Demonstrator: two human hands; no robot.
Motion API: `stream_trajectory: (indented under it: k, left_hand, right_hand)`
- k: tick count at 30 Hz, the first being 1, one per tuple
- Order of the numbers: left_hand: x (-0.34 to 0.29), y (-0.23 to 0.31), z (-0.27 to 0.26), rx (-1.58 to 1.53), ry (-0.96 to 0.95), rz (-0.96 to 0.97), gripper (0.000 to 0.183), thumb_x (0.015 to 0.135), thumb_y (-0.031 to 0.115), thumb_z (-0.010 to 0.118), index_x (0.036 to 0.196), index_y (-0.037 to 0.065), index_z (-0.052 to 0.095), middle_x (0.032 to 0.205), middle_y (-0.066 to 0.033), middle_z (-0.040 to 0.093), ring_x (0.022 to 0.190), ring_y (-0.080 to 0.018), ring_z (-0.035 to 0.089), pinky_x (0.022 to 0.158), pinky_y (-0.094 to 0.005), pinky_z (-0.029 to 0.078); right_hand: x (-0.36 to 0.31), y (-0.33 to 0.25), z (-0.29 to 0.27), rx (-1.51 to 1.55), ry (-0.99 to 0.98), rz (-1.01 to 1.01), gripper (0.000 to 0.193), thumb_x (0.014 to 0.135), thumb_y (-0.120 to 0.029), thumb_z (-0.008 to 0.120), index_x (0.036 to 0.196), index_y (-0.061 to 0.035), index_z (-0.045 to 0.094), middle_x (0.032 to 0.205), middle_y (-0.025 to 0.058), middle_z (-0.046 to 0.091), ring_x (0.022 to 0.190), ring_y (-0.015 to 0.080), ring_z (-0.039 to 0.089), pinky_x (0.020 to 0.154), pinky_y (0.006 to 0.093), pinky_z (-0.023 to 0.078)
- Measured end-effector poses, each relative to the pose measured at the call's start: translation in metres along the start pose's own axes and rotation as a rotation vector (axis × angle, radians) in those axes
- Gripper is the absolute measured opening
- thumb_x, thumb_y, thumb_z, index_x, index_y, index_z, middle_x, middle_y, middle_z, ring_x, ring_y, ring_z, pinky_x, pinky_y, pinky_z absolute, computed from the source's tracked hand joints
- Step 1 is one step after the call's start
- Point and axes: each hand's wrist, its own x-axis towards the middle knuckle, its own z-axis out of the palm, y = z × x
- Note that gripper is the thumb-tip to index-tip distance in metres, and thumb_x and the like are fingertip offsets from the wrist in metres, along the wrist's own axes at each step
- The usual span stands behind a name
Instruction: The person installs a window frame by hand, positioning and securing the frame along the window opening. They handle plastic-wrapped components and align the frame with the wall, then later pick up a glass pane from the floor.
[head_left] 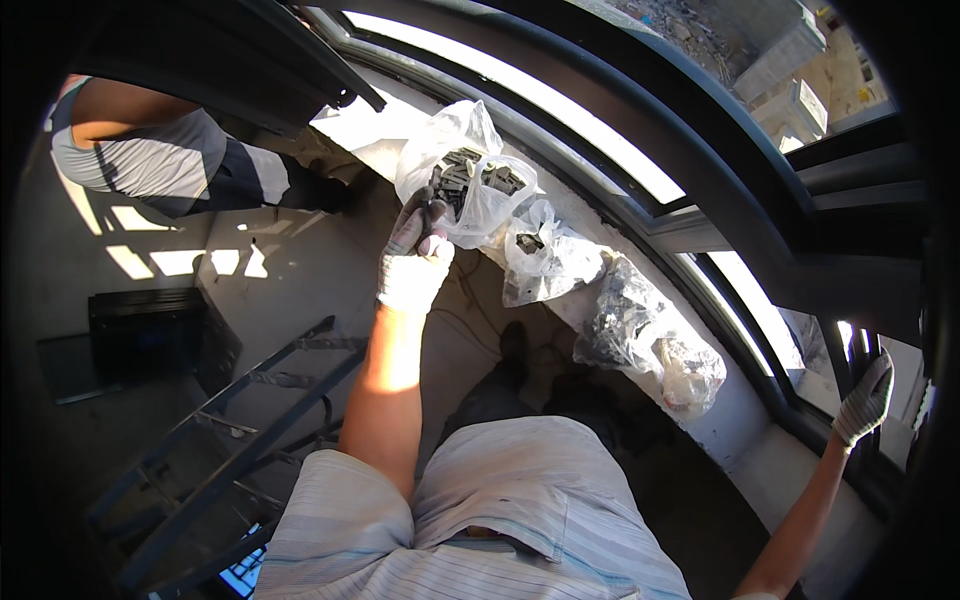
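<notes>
A long pale window sill [745, 425] runs under a dark metal window frame [720, 190], and on it lies a row of thin crinkled plastic bags. The biggest, a clear bag [470, 165] puffed up and knotted at the top, sits at the far end of the sill and holds a heap of small grey metal parts [478, 180] with angular shapes. Just beside it, further along the sill, lies a smaller clear bag [545, 258] with a few dark pieces inside. Next comes a dark bag [620, 315], then a cloudy pale bag [690, 375] nearest the near end.

The left hand [412, 262], in a white knitted glove with grimy tips, reaches up to the biggest bag; its fingers [425, 215] are curled closed on the bag's lower side, pinching the plastic. The right hand [866, 398], in the same kind of glove, has its fingers wrapped around an upright dark bar [868, 350] of the window frame, well apart from the bags.
</notes>
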Motion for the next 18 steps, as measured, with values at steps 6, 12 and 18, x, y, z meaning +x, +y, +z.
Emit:
stream_trajectory:
  k: [6, 12, 18]
  left_hand:
    - [-0.031, 0.005, 0.044, 0.028, -0.001, 0.042, 0.037, 0.105, 0.014, 0.049, 0.141, 0.008, 0.055, 0.119, -0.0069, 0.069, 0.064, -0.0076, 0.042, 0.061, -0.0226, 0.039]
    - [-0.067, -0.007, 0.104, 0.030, -0.138, 0.025, 0.045, 0.104, 0.015, 0.052, 0.147, 0.008, 0.046, 0.119, -0.0073, 0.064, 0.065, -0.0088, 0.044, 0.063, -0.0245, 0.040]
    - [-0.094, -0.057, 0.179, 0.218, -0.203, -0.106, 0.043, 0.100, 0.014, 0.061, 0.142, 0.011, 0.053, 0.114, -0.0092, 0.065, 0.068, -0.0125, 0.055, 0.067, -0.0289, 0.048]
  right_hand:
    - [0.001, 0.005, -0.002, -0.043, -0.022, 0.010, 0.044, 0.105, -0.042, 0.054, 0.121, -0.0042, 0.070, 0.101, 0.0069, 0.074, 0.089, 0.0113, 0.066, 0.082, 0.0268, 0.052]
    - [0.004, 0.019, 0.003, -0.097, 0.003, -0.053, 0.046, 0.104, -0.044, 0.055, 0.120, -0.0035, 0.070, 0.101, 0.0098, 0.074, 0.089, 0.0147, 0.067, 0.082, 0.0294, 0.054]
    - [-0.005, -0.024, 0.001, -0.164, 0.148, -0.243, 0.032, 0.104, -0.031, 0.057, 0.109, -0.0038, 0.073, 0.099, 0.0119, 0.072, 0.093, 0.0231, 0.070, 0.087, 0.0340, 0.054]
